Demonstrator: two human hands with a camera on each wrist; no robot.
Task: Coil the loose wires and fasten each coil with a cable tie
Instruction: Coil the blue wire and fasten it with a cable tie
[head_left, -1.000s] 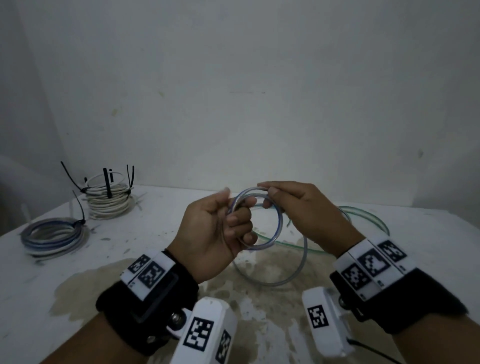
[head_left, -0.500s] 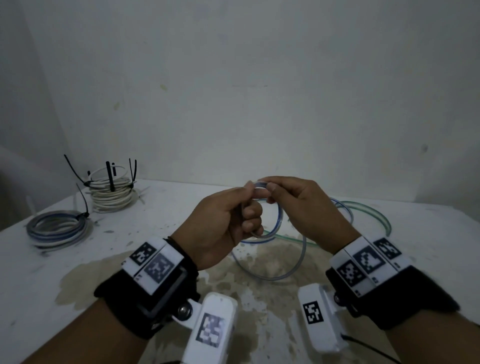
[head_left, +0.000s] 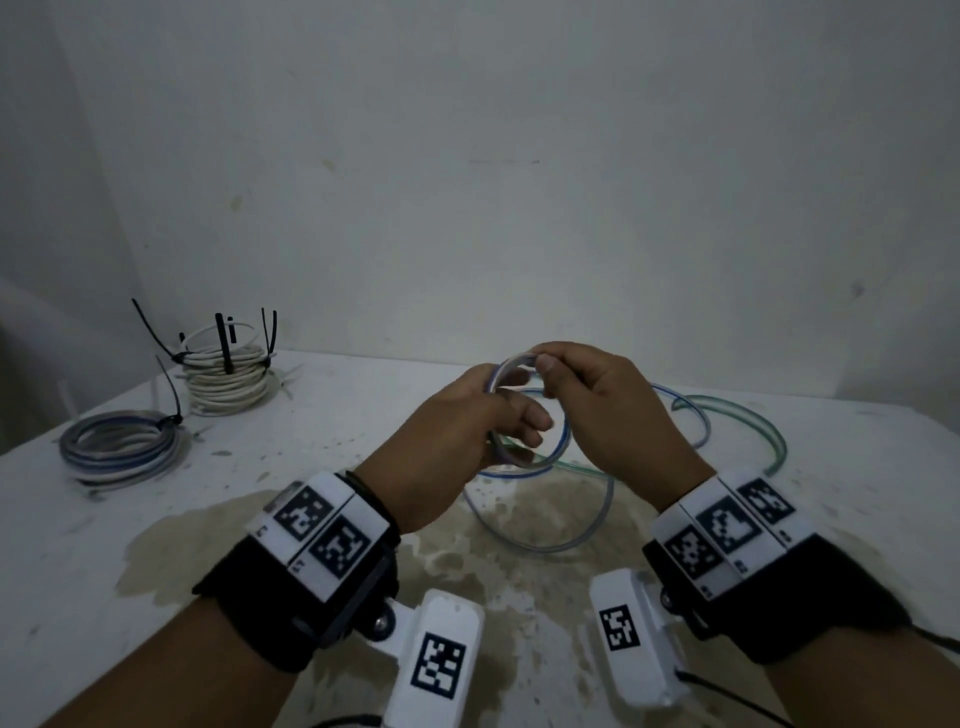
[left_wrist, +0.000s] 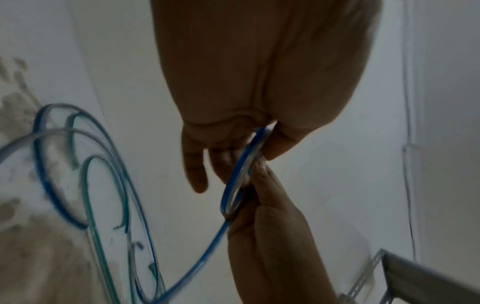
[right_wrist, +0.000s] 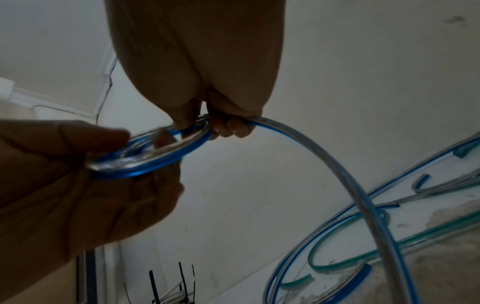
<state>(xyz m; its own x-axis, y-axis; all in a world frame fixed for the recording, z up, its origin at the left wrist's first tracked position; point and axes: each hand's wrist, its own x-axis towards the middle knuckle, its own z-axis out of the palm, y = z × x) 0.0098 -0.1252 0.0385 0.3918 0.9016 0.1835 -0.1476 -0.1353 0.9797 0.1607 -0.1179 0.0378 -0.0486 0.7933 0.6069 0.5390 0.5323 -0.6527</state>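
Left hand (head_left: 467, 431) grips the blue-striped coil (head_left: 524, 410), right hand (head_left: 602, 410) pinches its 12 o'clock (springy wire): loops could spring open.

Dim, flat light over all three views

Wrist views motion-blurred (loose wire (left_wrist: 103, 185) smeared); head view bends at edges, no glare.

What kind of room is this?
Probably a bare utility room or makeshift workshop: a stained white table against a plain scuffed wall, with tied wire coils stacked in the corner.
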